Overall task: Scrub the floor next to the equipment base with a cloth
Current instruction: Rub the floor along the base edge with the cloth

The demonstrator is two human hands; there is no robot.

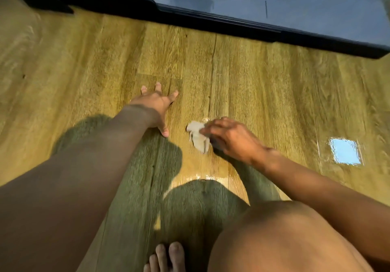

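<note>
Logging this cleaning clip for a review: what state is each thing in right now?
left hand: open, fingers spread, flat on the floor.
right hand: grips the cloth.
cloth: crumpled, down on the floor.
wood floor: wet sheen around the cloth.
equipment base: resting on the floor, apart from both hands.

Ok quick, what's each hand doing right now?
Left hand: open, fingers spread on the floor.
Right hand: holding the cloth against the floor.

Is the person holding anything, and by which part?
The right hand has its grip on the right edge of a small crumpled cloth, against the wooden floor. The left hand holds nothing; it rests flat on the floor.
</note>
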